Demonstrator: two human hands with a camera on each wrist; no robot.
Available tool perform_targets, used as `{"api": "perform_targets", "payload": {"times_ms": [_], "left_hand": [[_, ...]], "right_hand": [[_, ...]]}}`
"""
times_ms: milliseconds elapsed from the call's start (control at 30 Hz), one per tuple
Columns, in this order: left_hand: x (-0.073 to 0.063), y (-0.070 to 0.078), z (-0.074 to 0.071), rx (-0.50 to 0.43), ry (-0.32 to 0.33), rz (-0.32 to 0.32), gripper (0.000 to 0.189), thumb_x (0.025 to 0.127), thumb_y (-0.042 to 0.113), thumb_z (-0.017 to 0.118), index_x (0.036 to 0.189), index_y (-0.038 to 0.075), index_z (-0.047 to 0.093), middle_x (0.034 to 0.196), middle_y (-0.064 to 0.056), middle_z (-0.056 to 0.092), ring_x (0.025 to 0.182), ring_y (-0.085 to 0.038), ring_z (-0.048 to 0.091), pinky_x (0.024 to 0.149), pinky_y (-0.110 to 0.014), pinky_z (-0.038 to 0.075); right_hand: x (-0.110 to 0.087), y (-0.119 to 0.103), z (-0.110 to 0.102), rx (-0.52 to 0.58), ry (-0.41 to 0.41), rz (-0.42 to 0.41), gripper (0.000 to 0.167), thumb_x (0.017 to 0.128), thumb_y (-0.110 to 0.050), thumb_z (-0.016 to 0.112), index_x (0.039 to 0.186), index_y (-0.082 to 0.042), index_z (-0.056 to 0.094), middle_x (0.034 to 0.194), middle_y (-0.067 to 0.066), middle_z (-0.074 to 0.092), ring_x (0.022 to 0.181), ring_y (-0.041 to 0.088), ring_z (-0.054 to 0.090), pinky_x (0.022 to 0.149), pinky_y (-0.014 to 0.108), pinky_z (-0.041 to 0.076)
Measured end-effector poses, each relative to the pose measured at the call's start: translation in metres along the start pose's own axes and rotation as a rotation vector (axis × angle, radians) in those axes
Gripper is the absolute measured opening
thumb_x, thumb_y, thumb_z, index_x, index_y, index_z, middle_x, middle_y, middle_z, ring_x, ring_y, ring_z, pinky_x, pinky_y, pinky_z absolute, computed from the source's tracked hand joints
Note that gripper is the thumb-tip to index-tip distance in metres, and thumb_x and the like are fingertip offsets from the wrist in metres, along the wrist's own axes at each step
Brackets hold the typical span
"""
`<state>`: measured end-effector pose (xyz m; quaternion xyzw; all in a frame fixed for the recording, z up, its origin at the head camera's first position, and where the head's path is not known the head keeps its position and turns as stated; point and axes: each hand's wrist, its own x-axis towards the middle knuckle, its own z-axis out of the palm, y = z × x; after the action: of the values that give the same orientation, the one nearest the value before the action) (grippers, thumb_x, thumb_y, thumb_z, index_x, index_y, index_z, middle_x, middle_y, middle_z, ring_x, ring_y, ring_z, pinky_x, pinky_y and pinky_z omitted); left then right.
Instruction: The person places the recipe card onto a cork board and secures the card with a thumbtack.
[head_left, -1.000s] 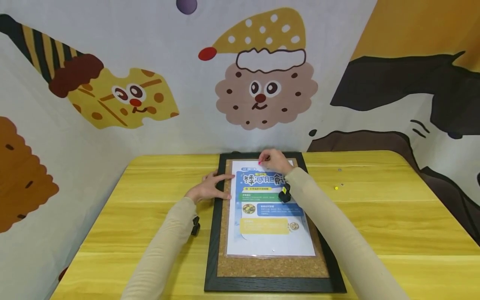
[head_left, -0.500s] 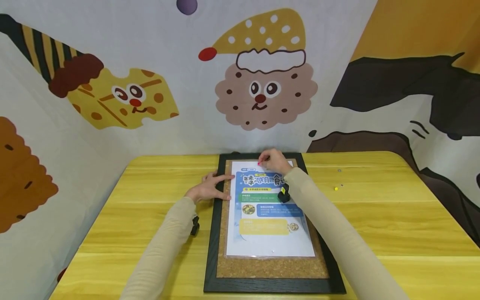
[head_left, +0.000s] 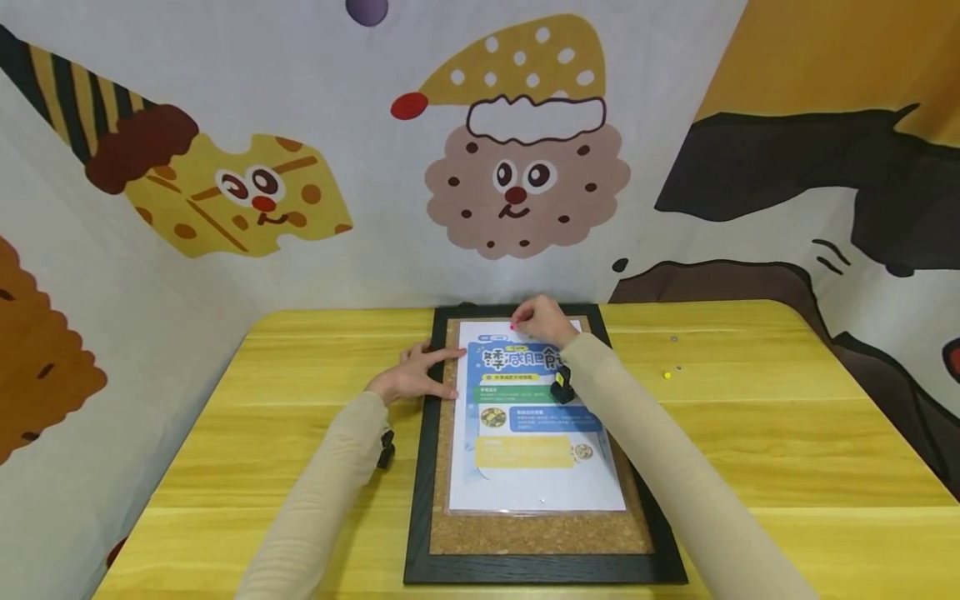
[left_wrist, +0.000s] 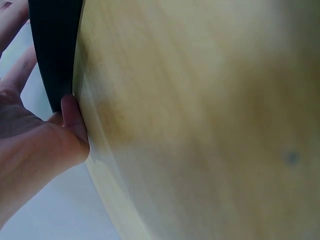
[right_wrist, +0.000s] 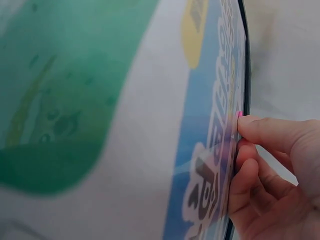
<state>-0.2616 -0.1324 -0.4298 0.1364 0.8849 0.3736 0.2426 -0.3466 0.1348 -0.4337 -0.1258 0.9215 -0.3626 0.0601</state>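
Note:
On the table lies a cork board [head_left: 542,533] with a black frame [head_left: 420,492]. A laminated poster [head_left: 536,492] printed in blue, green and yellow covers most of the cork. My right hand [head_left: 543,321] pinches a small pink push pin [right_wrist: 239,114] against the poster's top part, between thumb and forefinger. With fingers spread, my left hand [head_left: 412,372] rests across the frame's left side. Its thumb and forefinger reach the poster's left edge. In the left wrist view, one finger touches the edge of the black frame [left_wrist: 56,50].
Right of the board, a yellow push pin [head_left: 667,375] and two small greyish pieces, one a grey bit [head_left: 673,339], lie on the wooden table [head_left: 750,442]. A cartoon-printed cloth [head_left: 375,275] hangs right behind the table's back edge.
The head view has shifted slightly, so everything appears a little further left. Both hands keep their places on the board, the right one still at the pink push pin.

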Motion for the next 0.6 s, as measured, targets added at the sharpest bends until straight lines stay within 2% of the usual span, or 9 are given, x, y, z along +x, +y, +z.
{"api": "perform_targets", "payload": {"times_ms": [300,600], "left_hand": [[0.0004,-0.0007,-0.003,0.045,-0.014,0.017,0.081,0.082,0.031,0.079,0.151,0.024,0.038,0.156,-0.025,-0.005,0.139,-0.048,-0.004,0.104,-0.067,0.018],[0.0005,-0.0021,-0.0026,0.032,-0.025,0.011,0.082,0.081,0.031,0.079,0.151,0.025,0.037,0.156,-0.024,-0.006,0.139,-0.048,-0.004,0.104,-0.066,0.017]], "right_hand": [[-0.003,-0.0011,-0.0009,0.014,0.001,-0.06,0.007,0.088,-0.001,0.067,0.089,-0.004,0.074,0.089,0.008,0.068,0.083,0.022,0.057,0.076,0.035,0.047],[-0.0058,0.0009,-0.0016,0.03,-0.024,-0.085,0.005,0.089,-0.006,0.069,0.092,-0.006,0.073,0.091,0.006,0.066,0.084,0.022,0.058,0.078,0.035,0.047]]}}
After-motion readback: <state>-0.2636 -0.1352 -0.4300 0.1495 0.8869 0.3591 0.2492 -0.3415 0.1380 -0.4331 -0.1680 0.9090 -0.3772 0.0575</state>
